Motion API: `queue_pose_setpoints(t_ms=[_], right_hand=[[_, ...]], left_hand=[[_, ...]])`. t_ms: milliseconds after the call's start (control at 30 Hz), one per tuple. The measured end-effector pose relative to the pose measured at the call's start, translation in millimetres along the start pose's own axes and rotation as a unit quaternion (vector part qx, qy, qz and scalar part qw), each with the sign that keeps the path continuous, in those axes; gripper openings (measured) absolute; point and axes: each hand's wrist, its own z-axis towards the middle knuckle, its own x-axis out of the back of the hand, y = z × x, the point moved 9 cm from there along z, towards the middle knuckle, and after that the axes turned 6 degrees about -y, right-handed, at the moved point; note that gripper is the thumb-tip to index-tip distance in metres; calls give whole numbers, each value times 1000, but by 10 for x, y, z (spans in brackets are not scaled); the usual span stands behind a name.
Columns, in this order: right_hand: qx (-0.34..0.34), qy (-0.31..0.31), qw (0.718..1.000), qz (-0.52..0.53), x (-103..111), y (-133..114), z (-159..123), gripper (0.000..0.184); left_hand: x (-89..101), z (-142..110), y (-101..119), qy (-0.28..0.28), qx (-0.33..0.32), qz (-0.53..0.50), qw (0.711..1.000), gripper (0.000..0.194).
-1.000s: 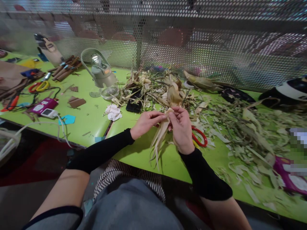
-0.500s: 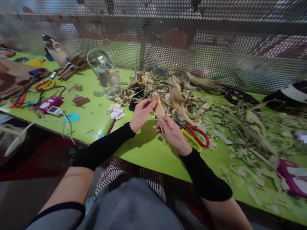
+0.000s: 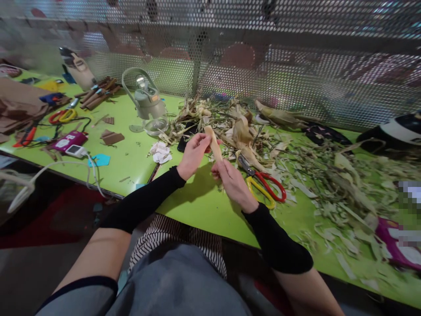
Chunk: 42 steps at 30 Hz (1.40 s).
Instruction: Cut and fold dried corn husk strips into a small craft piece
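HUSK STRIP PINCHED AT BOTH ENDS; SPLIT/SLIP RISK, SCISSORS CLOSE BY

Posn: pale husk strip (image 3: 215,147) is between the hands, raised over the counter (image 3: 197,210). L hand (image 3: 194,151) pinches its far end, thumb vs. fingers; R hand (image 3: 233,180) pinches its near end likewise. Neither hand is spread. Exact fingertip contact under the husk strip n/v (hidden).

Risks (judged): husk strip looks thin & dry, so an uneven pull or twist betw. hands could split it along the grain. Each pinch covers only a small area; if one eases, that end could spring free or curl. Scissors (image 3: 252,172) lie just beyond & to the right of R hand, metal end pointing away; a rightward sweep of R hand could knock them or catch the blades. If dropped beyond the hands, the husk strip could get lost in the husk pile (image 3: 241,131), similar colour. Phone (image 3: 182,145), partly covered, is just beyond L hand; a forward nudge could shift it.

Orient.: long axis runs lengthwise from R hand to L hand, i.e. near-right to far-left. Far end points away from the wearer, slightly left; near end points back into R hand. Tilt off horiz.: can't confirm.
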Motion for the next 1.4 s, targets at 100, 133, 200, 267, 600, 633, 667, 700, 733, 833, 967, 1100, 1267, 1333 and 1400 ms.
queue_pose_setpoints(t_ms=[100, 133, 200, 267, 600, 633, 667, 700, 733, 833, 967, 1100, 1267, 1333, 1400], right_hand=[[-40, -15, 989, 145, -70, 96, -7, 51], [-56, -12, 983, 173, -85, 130, -22, 51], [-70, 7, 979, 194, -85, 164, -57, 51], [-63, 25, 979, 194, -72, 156, -85, 50], [-12, 96, 954, 283, 21, 78, -62, 51], [-15, 104, 951, 290, 34, 81, -62, 52], [-20, 108, 948, 298, 40, 89, -60, 52], [-27, 110, 945, 308, 39, 101, -58, 53], [-34, 107, 941, 318, 31, 115, -53, 54], [-60, 68, 938, 335, -46, 160, -31, 58], [-45, 32, 984, 168, -54, 143, -11, 49], [20, 78, 993, -89, 53, -15, -14, 38], [61, 41, 957, -280, 223, -239, -47, 39], [39, 69, 949, -306, 520, -283, -93, 42], [14, 84, 938, -336, 804, -299, -140, 32]], left_hand=[[50, 34, -17, 11, 7, -13, 1000, 18], [80, 51, -21, 20, 8, -21, 1000, 19], [161, 93, -22, 40, 5, -42, 998, 19], [240, 137, -10, 55, 0, -59, 997, 19], [-367, -116, -258, -152, 106, -83, 979, 39], [-478, -188, -316, -189, 122, -77, 971, 38], [-546, -240, -353, -209, 125, -78, 967, 36], [-587, -274, -381, -219, 125, -84, 964, 34], [-605, -292, -406, -224, 124, -90, 963, 34], [-556, -267, -448, -212, 116, -97, 966, 36], [-372, -173, -386, -143, 66, -67, 985, 34], [-341, -195, -364, -114, 101, -79, 985, 26], [-145, -110, -37, -49, 93, -133, 986, 28], [82, -21, 214, 9, 32, -143, 989, 27], [284, 40, 395, 54, -7, -156, 986, 24]])
